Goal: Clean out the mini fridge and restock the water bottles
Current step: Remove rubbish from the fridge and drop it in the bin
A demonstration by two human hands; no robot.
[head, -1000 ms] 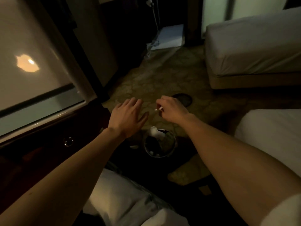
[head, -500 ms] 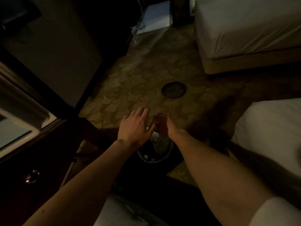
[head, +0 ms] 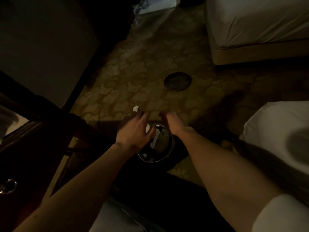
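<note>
The room is dark, with a patterned carpet [head: 133, 77] on the floor and a bed [head: 257, 22] at the far side.

The left hand [head: 135, 131] is held over a small round bin [head: 170, 151]. Its fingers are spread out and look blurry. A small white scrap [head: 136, 108] shows right at its fingertips. I cannot tell if the hand pinches the scrap or only touches it. Just under this hand, white bits of trash lie inside the bin.

The right hand [head: 172, 122] is just beside the left one, over the far rim of the bin. Its fingers point down. It is too dark to tell if they hold anything.

A second ago, the right hand pinched a little white thing up in the air. Both hands have come down low over the bin since then, and the view has tipped down to the floor. So the small trash seems to be going into the bin now.

Past the hands, a dark round plate [head: 177, 81] lies on the carpet. To the left of the hands is a dark wooden cabinet [head: 33, 139]. No water bottles can be seen, and I cannot pick out the fridge. I think the cleaning part is still going on, and the bottles come later.
</note>
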